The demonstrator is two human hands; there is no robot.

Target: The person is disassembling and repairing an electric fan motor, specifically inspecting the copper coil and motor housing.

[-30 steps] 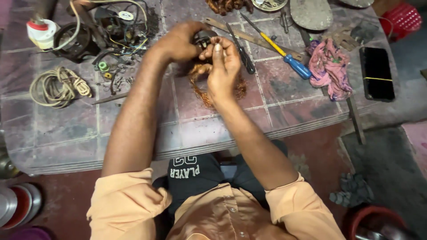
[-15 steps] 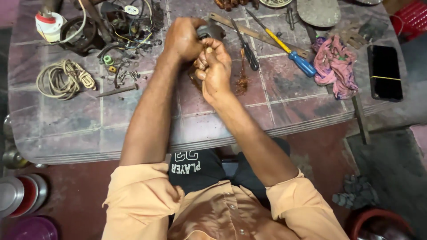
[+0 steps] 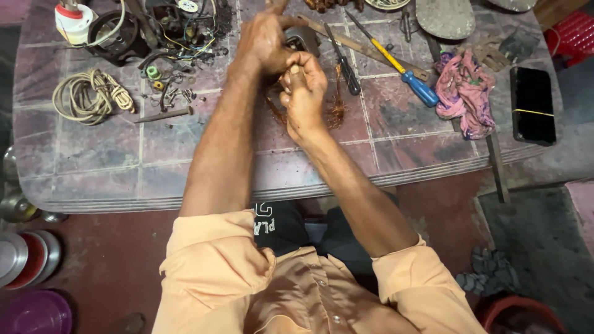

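My left hand (image 3: 263, 40) grips a dark metal part (image 3: 303, 38) above the tiled table (image 3: 111, 161). My right hand (image 3: 303, 93) is closed just below it, fingers pinched on strands of a copper wire bundle (image 3: 334, 108) that hangs down to the table. Both hands touch each other over the middle of the table. What lies inside the fists is hidden.
A yellow-and-blue screwdriver (image 3: 402, 65), a dark-handled tool (image 3: 346, 71), a pink rag (image 3: 464, 93) and a black phone (image 3: 531, 105) lie to the right. A coiled cord (image 3: 90, 96), small screws (image 3: 173, 93) and wired parts (image 3: 173, 21) lie to the left. Metal bowls (image 3: 25, 260) sit on the floor.
The view has shifted slightly. My hands stay together on the part; the right hand has turned and drawn the copper strands a little downward.
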